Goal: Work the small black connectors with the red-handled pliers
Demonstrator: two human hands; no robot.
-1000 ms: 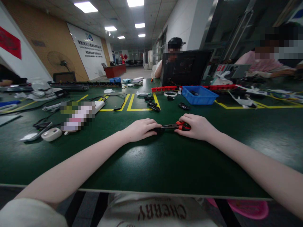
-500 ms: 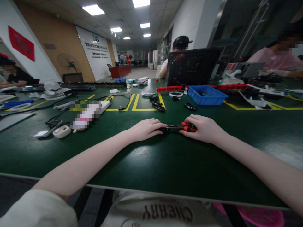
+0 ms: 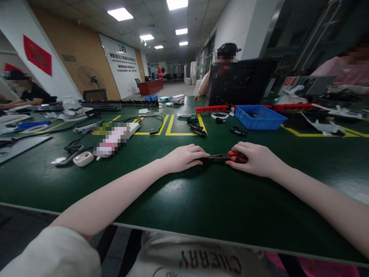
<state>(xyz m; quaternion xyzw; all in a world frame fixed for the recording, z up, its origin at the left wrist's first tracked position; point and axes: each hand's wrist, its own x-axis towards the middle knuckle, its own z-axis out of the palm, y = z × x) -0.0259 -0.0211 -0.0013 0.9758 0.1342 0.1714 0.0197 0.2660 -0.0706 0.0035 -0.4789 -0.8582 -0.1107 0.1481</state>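
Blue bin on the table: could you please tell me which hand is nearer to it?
Right. The right hand, holding pliers, lies just in front of the blue bin; the left hand rests farther left.

Long hall, ceiling light panels point(image 3: 120, 14) glowing overhead. Tan wall point(image 3: 77, 46) on the left carries a white signboard point(image 3: 123, 65), with a pedestal fan point(image 3: 91, 79) before it. Dark green workbench point(image 3: 201, 207), yellow tape lines point(image 3: 170, 127) across it.

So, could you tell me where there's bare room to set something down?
The table is bare from its near edge up to the left hand and right hand gripping pliers, and further right. Crowded: cables at left, blue bin behind.
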